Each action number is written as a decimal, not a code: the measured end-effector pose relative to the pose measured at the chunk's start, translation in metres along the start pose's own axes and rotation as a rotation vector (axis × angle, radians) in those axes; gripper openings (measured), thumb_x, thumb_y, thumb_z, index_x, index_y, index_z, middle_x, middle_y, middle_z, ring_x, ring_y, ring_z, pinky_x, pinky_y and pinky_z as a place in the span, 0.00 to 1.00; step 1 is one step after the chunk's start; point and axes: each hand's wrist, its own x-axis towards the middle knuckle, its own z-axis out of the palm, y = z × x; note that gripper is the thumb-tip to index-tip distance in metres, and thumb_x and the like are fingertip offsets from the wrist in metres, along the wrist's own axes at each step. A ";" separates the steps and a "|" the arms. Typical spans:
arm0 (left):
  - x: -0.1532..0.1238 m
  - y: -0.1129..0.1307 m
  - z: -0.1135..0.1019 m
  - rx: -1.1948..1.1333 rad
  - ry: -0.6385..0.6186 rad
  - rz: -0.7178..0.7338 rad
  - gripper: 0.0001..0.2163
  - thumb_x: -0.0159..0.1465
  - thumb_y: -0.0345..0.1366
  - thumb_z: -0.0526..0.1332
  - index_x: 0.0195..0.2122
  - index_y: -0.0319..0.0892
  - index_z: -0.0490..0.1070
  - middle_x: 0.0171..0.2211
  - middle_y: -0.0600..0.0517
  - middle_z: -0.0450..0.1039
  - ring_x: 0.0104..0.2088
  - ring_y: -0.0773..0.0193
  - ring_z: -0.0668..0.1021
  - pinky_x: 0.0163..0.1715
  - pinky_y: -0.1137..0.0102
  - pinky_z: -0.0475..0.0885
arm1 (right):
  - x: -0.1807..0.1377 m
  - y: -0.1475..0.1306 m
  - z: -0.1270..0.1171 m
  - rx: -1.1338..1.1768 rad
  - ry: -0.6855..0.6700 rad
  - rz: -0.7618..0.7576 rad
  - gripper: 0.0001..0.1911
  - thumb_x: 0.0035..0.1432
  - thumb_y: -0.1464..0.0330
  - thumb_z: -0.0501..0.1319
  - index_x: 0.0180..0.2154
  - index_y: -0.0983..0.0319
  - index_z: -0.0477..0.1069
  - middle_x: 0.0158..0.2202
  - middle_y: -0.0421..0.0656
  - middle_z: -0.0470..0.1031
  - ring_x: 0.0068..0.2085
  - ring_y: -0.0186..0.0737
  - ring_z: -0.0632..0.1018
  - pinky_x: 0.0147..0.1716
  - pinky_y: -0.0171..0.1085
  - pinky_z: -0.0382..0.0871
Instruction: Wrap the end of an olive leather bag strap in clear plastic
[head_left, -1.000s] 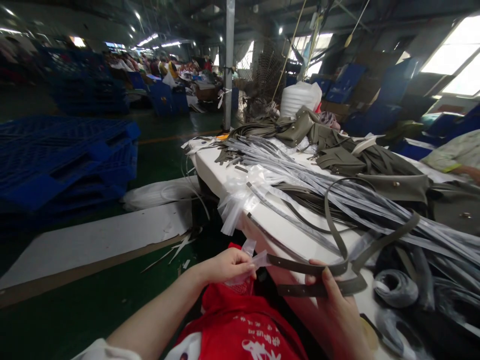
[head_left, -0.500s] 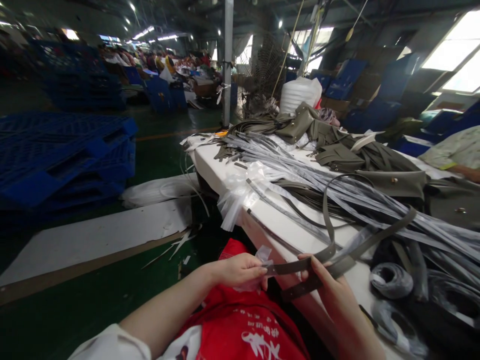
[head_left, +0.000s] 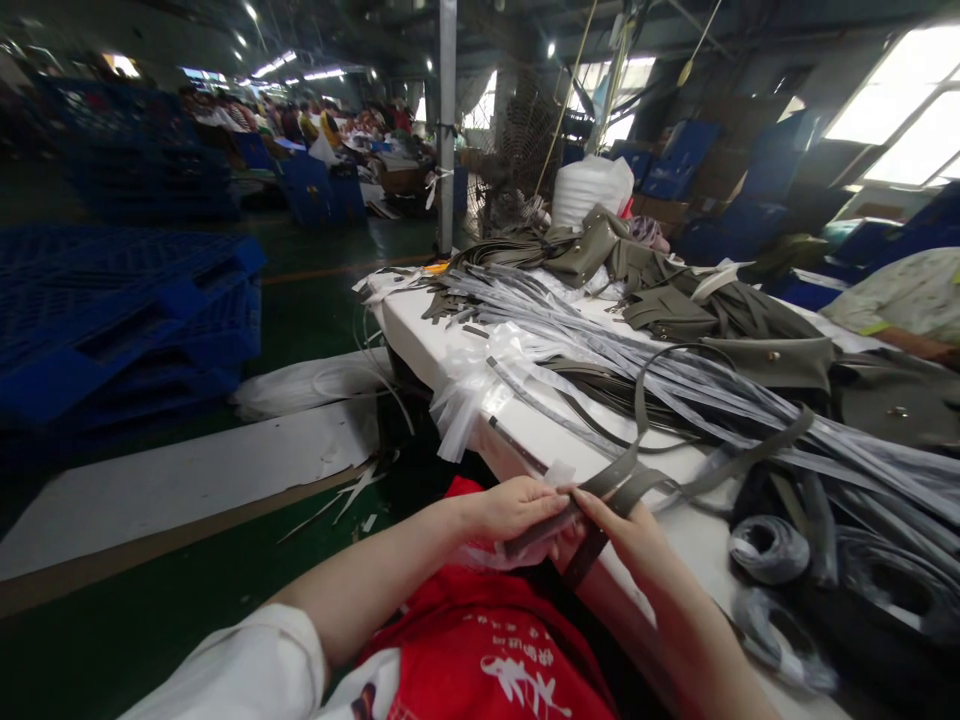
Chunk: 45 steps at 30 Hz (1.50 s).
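My left hand (head_left: 514, 509) and my right hand (head_left: 621, 528) meet at the near edge of the white table (head_left: 420, 335). Both grip the ends of an olive-green strap (head_left: 639, 420) that loops up over the table. A clear plastic sleeve (head_left: 559, 472) sits at the strap end under my left fingers. A second strap end points down below my right hand.
Many plastic-wrapped straps (head_left: 675, 380) and olive bag parts (head_left: 675, 300) cover the table. Coiled straps (head_left: 761, 550) lie at its near right. Blue pallets (head_left: 120, 320) are stacked left, a steel post (head_left: 447, 120) stands behind. A person's sleeve (head_left: 892, 300) shows at far right.
My two hands came together and moved up toward the table edge. The strap ends, held apart before, now overlap between my fingers, and the plastic sleeve shifted right with my left hand.
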 end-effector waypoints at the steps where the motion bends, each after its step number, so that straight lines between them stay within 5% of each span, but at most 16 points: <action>1: 0.003 0.000 0.000 0.000 0.032 0.031 0.32 0.63 0.65 0.55 0.36 0.36 0.76 0.32 0.47 0.77 0.30 0.64 0.78 0.32 0.71 0.72 | 0.000 0.001 0.003 0.016 0.008 -0.016 0.21 0.48 0.49 0.71 0.29 0.62 0.81 0.20 0.40 0.72 0.24 0.38 0.71 0.27 0.37 0.67; 6: 0.003 0.001 -0.003 0.133 0.034 -0.035 0.31 0.63 0.65 0.53 0.31 0.37 0.74 0.27 0.50 0.75 0.25 0.67 0.76 0.28 0.73 0.70 | 0.007 0.016 -0.009 0.181 0.109 0.032 0.24 0.54 0.50 0.69 0.44 0.62 0.79 0.19 0.36 0.67 0.25 0.35 0.67 0.24 0.33 0.61; 9: 0.005 -0.003 0.001 0.122 -0.013 -0.101 0.31 0.62 0.66 0.55 0.29 0.38 0.73 0.24 0.51 0.73 0.22 0.68 0.74 0.24 0.73 0.69 | 0.008 0.025 -0.008 0.288 0.159 0.037 0.22 0.53 0.51 0.69 0.38 0.63 0.78 0.18 0.34 0.64 0.24 0.33 0.66 0.23 0.32 0.60; 14: 0.013 -0.005 0.008 0.050 0.049 0.011 0.32 0.60 0.67 0.56 0.22 0.38 0.68 0.24 0.51 0.73 0.23 0.67 0.76 0.28 0.72 0.71 | -0.002 0.033 0.011 0.293 0.007 0.094 0.21 0.59 0.49 0.63 0.33 0.61 0.77 0.17 0.36 0.67 0.20 0.37 0.69 0.23 0.37 0.66; 19: 0.012 0.000 -0.003 -0.054 0.033 -0.038 0.31 0.59 0.67 0.58 0.20 0.40 0.62 0.22 0.52 0.72 0.15 0.72 0.72 0.17 0.75 0.64 | 0.000 0.032 -0.009 0.183 0.014 0.059 0.19 0.54 0.53 0.70 0.27 0.63 0.77 0.17 0.37 0.69 0.21 0.33 0.67 0.21 0.32 0.60; 23: 0.018 -0.006 0.002 -0.111 0.042 -0.035 0.31 0.58 0.66 0.59 0.20 0.39 0.63 0.24 0.52 0.74 0.12 0.74 0.68 0.13 0.75 0.62 | -0.001 0.042 0.003 0.336 -0.051 0.080 0.20 0.57 0.54 0.67 0.22 0.60 0.69 0.20 0.38 0.71 0.23 0.36 0.70 0.25 0.34 0.66; 27: 0.021 -0.014 0.016 -0.216 0.157 -0.071 0.31 0.55 0.66 0.61 0.19 0.39 0.64 0.27 0.49 0.76 0.14 0.73 0.71 0.12 0.75 0.61 | -0.006 0.057 0.020 0.477 -0.096 0.089 0.17 0.57 0.55 0.68 0.25 0.59 0.69 0.24 0.40 0.73 0.25 0.38 0.74 0.24 0.35 0.67; 33: 0.013 -0.016 0.026 -0.294 0.249 -0.201 0.30 0.55 0.66 0.61 0.21 0.40 0.66 0.19 0.52 0.70 0.14 0.70 0.67 0.13 0.74 0.57 | -0.006 0.065 0.016 0.559 -0.072 0.136 0.20 0.54 0.56 0.71 0.23 0.60 0.66 0.20 0.37 0.70 0.21 0.34 0.71 0.23 0.33 0.66; 38: 0.017 -0.021 0.010 -0.311 0.525 -0.090 0.30 0.54 0.66 0.62 0.20 0.40 0.64 0.28 0.49 0.73 0.21 0.71 0.69 0.18 0.75 0.61 | -0.028 0.062 -0.004 0.572 0.064 0.171 0.18 0.52 0.58 0.73 0.26 0.60 0.67 0.16 0.31 0.60 0.17 0.27 0.61 0.17 0.28 0.55; 41: 0.023 -0.019 -0.007 -0.255 0.616 -0.029 0.29 0.56 0.65 0.61 0.20 0.39 0.65 0.28 0.50 0.73 0.20 0.72 0.68 0.16 0.76 0.57 | -0.049 0.056 -0.020 0.507 0.052 0.141 0.16 0.52 0.58 0.73 0.29 0.60 0.71 0.21 0.35 0.66 0.20 0.29 0.65 0.19 0.29 0.59; 45: 0.037 -0.005 -0.009 -0.171 0.595 0.064 0.28 0.58 0.62 0.63 0.20 0.37 0.69 0.25 0.52 0.72 0.20 0.72 0.68 0.20 0.75 0.61 | -0.052 0.041 -0.011 0.189 -0.082 0.012 0.13 0.53 0.58 0.72 0.28 0.61 0.77 0.42 0.47 0.78 0.35 0.40 0.76 0.32 0.36 0.70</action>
